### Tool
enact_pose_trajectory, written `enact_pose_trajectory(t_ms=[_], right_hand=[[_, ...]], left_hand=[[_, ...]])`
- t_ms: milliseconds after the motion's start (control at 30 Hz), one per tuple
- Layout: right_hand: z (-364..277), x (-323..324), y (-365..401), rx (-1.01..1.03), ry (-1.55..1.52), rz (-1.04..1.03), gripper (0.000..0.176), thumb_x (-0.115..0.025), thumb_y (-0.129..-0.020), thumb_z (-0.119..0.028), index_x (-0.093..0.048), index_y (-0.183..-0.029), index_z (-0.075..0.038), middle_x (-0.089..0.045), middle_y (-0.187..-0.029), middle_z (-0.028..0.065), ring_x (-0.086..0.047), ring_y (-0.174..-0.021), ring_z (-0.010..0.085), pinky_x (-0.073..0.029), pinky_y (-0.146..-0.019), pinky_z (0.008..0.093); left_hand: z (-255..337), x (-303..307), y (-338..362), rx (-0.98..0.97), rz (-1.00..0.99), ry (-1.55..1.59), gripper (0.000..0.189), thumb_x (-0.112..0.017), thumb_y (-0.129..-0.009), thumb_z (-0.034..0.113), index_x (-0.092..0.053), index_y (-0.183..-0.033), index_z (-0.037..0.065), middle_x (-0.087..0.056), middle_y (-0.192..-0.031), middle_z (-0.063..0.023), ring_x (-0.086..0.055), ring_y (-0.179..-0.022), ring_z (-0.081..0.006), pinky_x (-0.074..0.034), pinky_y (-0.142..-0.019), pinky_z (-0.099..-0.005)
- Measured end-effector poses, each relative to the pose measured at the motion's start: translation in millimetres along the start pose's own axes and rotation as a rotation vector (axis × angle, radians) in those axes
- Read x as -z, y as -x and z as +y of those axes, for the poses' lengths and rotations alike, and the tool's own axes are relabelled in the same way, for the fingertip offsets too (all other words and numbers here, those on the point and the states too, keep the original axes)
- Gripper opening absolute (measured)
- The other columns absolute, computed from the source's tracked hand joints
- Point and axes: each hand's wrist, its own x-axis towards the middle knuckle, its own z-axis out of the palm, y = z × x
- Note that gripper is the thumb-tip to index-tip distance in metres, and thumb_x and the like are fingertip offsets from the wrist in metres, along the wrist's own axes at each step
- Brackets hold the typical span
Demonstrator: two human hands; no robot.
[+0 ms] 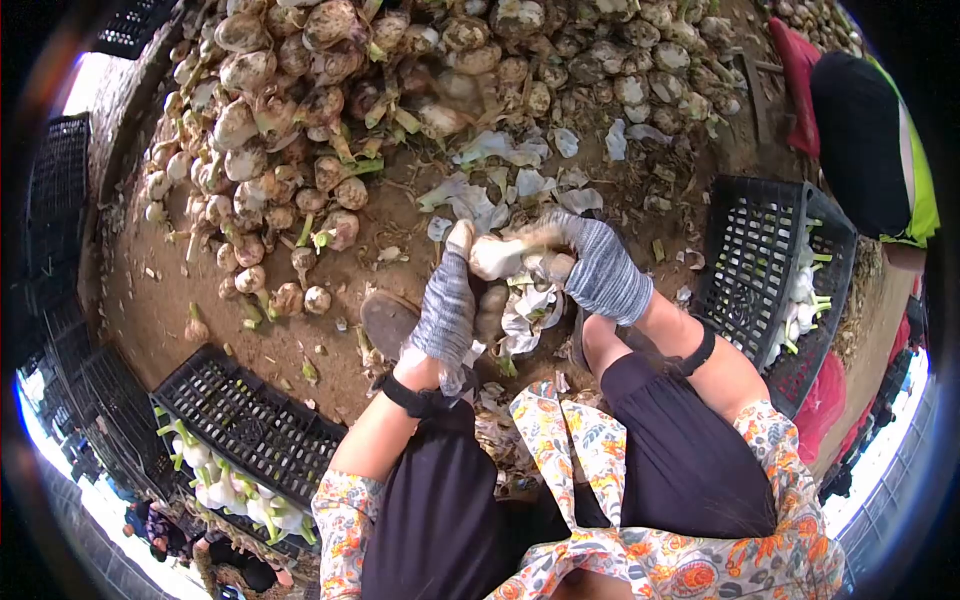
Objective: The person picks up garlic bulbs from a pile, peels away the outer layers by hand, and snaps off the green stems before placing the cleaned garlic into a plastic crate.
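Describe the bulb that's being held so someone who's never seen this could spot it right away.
Start at the big heap of dirty bulbs and come down to the middle of the picture. There the bulb is gripped between the grey-gloved left hand and right hand. Unlike the brown, soil-caked ones behind, it is pale and clean-skinned.

bright even daylight, soft shadows, strong fisheye bending with dark vignetted corners, slight motion blur.

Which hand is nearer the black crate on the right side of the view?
Right. The right hand is just left of the crate, with a strip of bare ground between them. The left hand is farther off, beyond the bulb that both hands grip.
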Motion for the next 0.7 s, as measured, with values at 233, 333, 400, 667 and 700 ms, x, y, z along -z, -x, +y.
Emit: enact_pose_trajectory(t_ms=[233, 333, 400, 667, 700], right_hand=[[3, -3, 4, -0.12, -0.037, 0.059, 0.025, -0.065, -0.075, -0.012, -0.06, -0.093, 0.005, -0.065, -0.081, 0.0138, -0.06, -0.074, 0.0184, -0.048, -0.066, 0.0309], [10, -10, 1, -0.323, -0.063, 0.16, 0.022, -0.064, -0.076, -0.01, -0.06, -0.092, 0.004, -0.065, -0.081, 0.0133, -0.061, -0.072, 0.0185, -0.048, -0.067, 0.0294], [20, -11, 4, -0.399, -0.156, 0.125, 0.024, -0.063, -0.076, -0.009, -0.059, -0.096, 0.004, -0.065, -0.084, 0.0127, -0.061, -0.076, 0.0208, -0.049, -0.071, 0.0301], [3, -7, 12, -0.544, -1.101, 0.027, 0.028, -0.057, -0.084, -0.012, -0.057, -0.109, 0.001, -0.063, -0.101, 0.0077, -0.061, -0.091, 0.0147, -0.05, -0.081, 0.0273], [3, -5, 11, -0.539, -1.129, -0.003, 0.031, -0.058, -0.083, -0.013, -0.056, -0.111, 0.001, -0.063, -0.101, 0.008, -0.061, -0.091, 0.0151, -0.049, -0.083, 0.0278]], left_hand=[[-5, 20, -15, -0.104, -0.198, -0.184, 0.063, -0.034, -0.087, 0.063, -0.057, -0.092, 0.005, -0.054, -0.065, -0.0034, -0.051, -0.053, -0.0125, -0.042, -0.048, -0.0257], [-26, 3, -4, -1.064, 0.233, -0.59, 0.046, -0.059, -0.088, 0.03, -0.045, -0.121, 0.001, -0.058, -0.099, -0.0064, -0.056, -0.084, -0.0169, -0.047, -0.076, -0.0283], [-27, 7, -5, -1.182, 0.2, -0.932, 0.048, -0.061, -0.086, 0.027, -0.044, -0.122, 0.0, -0.057, -0.104, -0.0086, -0.057, -0.094, -0.0226, -0.045, -0.086, -0.0328], [-17, 27, -10, -0.084, -0.57, 0.26, 0.059, -0.055, -0.085, 0.048, -0.045, -0.125, 0.006, -0.058, -0.089, -0.0036, -0.053, -0.066, -0.0097, -0.044, -0.057, -0.0232], [-16, 23, -8, -0.085, -0.571, 0.259, 0.059, -0.055, -0.085, 0.048, -0.045, -0.125, 0.006, -0.058, -0.089, -0.0036, -0.053, -0.066, -0.0097, -0.044, -0.057, -0.0232]])
